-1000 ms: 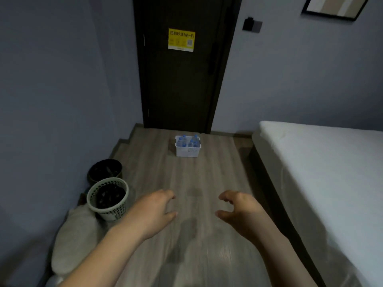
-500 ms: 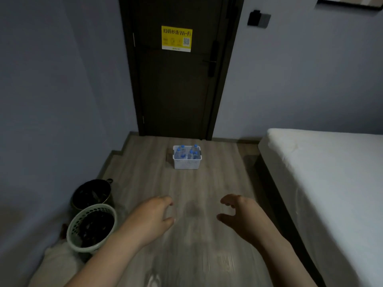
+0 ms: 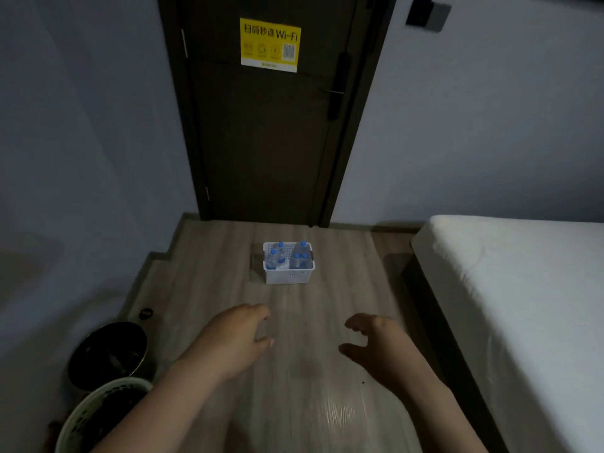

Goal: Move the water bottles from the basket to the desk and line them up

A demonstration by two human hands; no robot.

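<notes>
Water bottles [image 3: 277, 258] stand in the basket [image 3: 287, 277]; left hand [image 3: 232, 341] and right hand [image 3: 382, 348] hover short of it, fingers [image 3: 256, 312] loosely curled, empty.

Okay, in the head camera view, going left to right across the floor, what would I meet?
black bin → left hand → basket → right hand → bed

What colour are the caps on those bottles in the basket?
Blue. The bottles stand in a white basket on the floor, seen in the head view.
</notes>
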